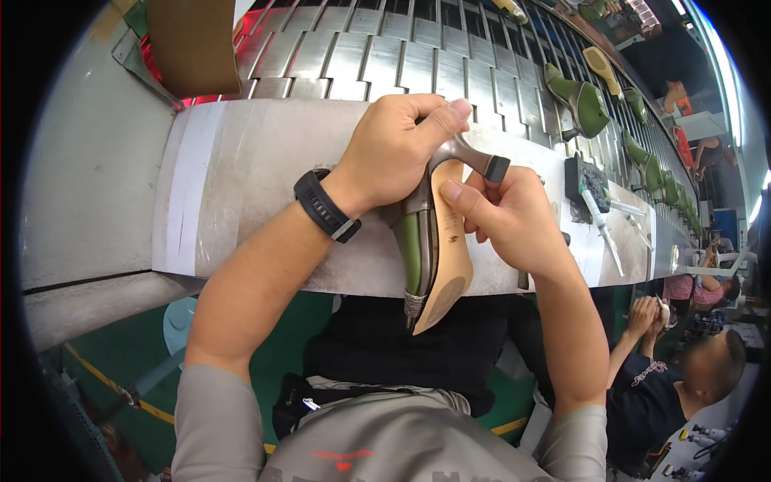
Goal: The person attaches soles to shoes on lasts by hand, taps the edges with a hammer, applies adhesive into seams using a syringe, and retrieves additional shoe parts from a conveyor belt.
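A high-heeled shoe (411, 249) with a green upper and a dark pointed toe is held over the bench edge, toe down towards me. Its tan sole (450, 265) faces right, and the grey heel with a dark tip (494, 166) sticks out to the right. My left hand (397, 145) is closed around the back of the shoe near the heel. With its thumb on the sole below the heel, my right hand (514, 217) is closed at the sole's right edge; its other fingers are curled and partly hidden.
A metal bench (265, 201) lies before me, with a slatted conveyor (345, 56) behind. Green shoes (582, 100) stand on the conveyor at right. A dark block (580, 177) and a syringe-like tube (601, 221) sit by my right hand. Another person (666, 394) works at right.
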Available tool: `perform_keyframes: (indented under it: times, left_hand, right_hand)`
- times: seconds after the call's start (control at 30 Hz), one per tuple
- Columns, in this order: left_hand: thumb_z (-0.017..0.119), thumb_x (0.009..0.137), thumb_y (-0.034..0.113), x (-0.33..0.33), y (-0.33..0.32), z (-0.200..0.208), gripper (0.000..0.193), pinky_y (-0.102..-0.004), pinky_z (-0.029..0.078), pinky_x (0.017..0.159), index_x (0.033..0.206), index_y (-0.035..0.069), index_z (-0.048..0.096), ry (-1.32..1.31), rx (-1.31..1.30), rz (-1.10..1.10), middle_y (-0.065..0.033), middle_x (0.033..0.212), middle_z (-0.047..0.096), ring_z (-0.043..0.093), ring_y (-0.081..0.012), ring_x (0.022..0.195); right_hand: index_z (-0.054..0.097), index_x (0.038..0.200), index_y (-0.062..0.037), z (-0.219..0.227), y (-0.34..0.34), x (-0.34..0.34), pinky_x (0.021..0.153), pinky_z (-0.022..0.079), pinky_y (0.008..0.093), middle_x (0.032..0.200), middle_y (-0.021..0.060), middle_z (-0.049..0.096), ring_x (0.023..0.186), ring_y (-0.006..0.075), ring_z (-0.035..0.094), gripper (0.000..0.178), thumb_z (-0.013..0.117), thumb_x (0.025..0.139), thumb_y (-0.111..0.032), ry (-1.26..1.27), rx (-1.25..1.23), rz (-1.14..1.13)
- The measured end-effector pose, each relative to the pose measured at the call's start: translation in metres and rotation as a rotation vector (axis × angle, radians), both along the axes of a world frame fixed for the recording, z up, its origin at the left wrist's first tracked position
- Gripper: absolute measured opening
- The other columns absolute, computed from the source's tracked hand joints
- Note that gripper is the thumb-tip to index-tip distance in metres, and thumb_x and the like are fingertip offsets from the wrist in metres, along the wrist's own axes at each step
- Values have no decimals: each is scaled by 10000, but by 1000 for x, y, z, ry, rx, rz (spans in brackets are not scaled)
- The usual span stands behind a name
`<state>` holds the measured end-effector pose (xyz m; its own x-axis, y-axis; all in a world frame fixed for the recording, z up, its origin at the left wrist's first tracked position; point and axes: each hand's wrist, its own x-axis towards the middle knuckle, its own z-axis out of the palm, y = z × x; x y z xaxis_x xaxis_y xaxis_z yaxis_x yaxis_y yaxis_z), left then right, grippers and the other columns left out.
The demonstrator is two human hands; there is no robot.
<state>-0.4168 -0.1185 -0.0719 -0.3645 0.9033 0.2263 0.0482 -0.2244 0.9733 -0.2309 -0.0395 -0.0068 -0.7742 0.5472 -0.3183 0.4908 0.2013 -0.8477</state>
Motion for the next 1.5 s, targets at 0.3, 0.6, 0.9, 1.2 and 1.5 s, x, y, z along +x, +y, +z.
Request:
perform_keyframes:
  times: [0.3, 0.6, 0.9, 1.2, 1.5]
  left_hand:
    - [597, 1092, 421, 4, -2, 0, 483, -265, 423, 624, 949, -4, 775, 81, -11, 95, 5, 699, 605, 514, -68, 677]
    - [610, 1079, 395, 3, -5, 2, 461, -285, 414, 588, 938, -7, 785, 80, 7, 139, 2, 659, 585, 510, -76, 641]
    - [614, 1082, 389, 3, -5, 1, 459, -284, 429, 609, 945, -15, 786, 64, 15, 140, -5, 705, 622, 525, -79, 671]
    - [626, 1078, 380, -7, -9, 1, 453, -285, 407, 603, 930, -19, 781, 123, -56, 106, 6, 705, 600, 494, -78, 667]
    - [740, 1040, 367, -24, -16, -1, 377, -271, 547, 791, 1086, -7, 758, 106, -3, -73, -32, 942, 742, 656, -86, 883]
  right_hand:
    - [693, 841, 37, 9, -10, -17, 565, 437, 296, 680, -19, 603, 644, 68, 494, 325, 809, 935, -252, -44, 103, -28]
    - [682, 877, 22, 9, -16, -19, 537, 426, 285, 645, -19, 576, 603, 68, 497, 303, 835, 917, -236, -25, 223, 14]
    - [672, 890, 29, -5, -19, -7, 546, 454, 237, 684, -28, 602, 587, 48, 516, 314, 880, 877, -206, 23, 161, 2]
    - [665, 854, 14, 3, -36, 5, 611, 484, 230, 743, -9, 645, 672, 44, 556, 374, 936, 836, -242, -5, 44, -31]
    - [703, 917, 9, -28, -32, -28, 606, 514, 269, 729, 0, 651, 658, 78, 596, 387, 902, 847, -315, 199, 81, -190]
